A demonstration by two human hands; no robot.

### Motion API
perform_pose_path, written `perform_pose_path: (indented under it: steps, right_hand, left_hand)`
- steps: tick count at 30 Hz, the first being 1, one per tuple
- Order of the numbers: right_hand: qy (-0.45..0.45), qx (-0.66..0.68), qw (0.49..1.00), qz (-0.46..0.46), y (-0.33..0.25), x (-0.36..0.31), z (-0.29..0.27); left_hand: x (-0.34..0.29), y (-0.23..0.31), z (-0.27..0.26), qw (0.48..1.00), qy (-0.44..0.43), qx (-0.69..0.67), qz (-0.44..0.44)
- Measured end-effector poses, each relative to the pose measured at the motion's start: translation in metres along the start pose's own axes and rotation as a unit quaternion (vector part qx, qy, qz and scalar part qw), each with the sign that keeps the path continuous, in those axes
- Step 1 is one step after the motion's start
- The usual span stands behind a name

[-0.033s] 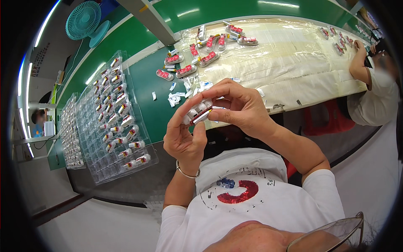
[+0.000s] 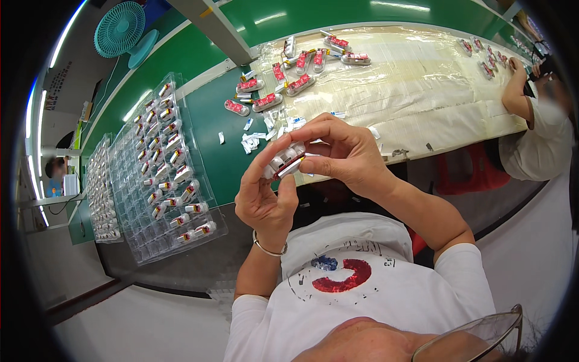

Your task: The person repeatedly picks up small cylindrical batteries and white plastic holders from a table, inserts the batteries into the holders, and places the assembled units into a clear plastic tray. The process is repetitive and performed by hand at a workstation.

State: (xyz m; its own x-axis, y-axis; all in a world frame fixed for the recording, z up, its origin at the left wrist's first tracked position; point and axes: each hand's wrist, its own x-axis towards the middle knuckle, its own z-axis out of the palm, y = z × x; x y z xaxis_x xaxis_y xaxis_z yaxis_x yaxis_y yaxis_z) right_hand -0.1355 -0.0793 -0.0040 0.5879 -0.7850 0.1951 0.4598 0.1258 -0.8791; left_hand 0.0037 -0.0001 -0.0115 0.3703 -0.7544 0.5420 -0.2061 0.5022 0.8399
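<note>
Both my hands are raised in front of my chest, at the near edge of the table, around one small oval part in clear and white plastic [image 2: 283, 160]. A dark red strip and a slim silver-white piece [image 2: 291, 169] show on its near side. My left hand [image 2: 265, 202] is closed round the left end, thumb underneath. My right hand [image 2: 350, 151] pinches the right end between thumb and fingers. The fingers hide much of the part. Just beyond them, small white slips [image 2: 250, 143] lie scattered on the green tabletop.
Several oval clear cases with red inserts [image 2: 267, 102] lie farther back. On the left, a clear compartment tray [image 2: 145, 250] holds white-and-red parts, with another tray [image 2: 96, 199] beyond. A metal post [image 2: 214, 30] and turquoise fan [image 2: 120, 27] stand behind. A co-worker's arm [image 2: 517, 96] rests at far right.
</note>
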Motion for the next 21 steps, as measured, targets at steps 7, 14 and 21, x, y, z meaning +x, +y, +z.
perform_pose_path:
  steps: [7,14,21]
  right_hand:
    - [0.022,0.048,0.998,0.043,0.007,0.004,0.001]
    - [0.036,-0.002,0.992,0.117,0.010,0.022,-0.003]
    - [0.027,-0.003,0.991,0.131,0.007,0.024,-0.005]
  left_hand:
    - [0.002,0.000,-0.002,1.000,0.009,-0.003,-0.020]
    - [0.007,-0.012,-0.004,0.962,0.091,-0.159,-0.201]
    - [0.014,-0.013,-0.015,0.912,0.092,-0.270,-0.293]
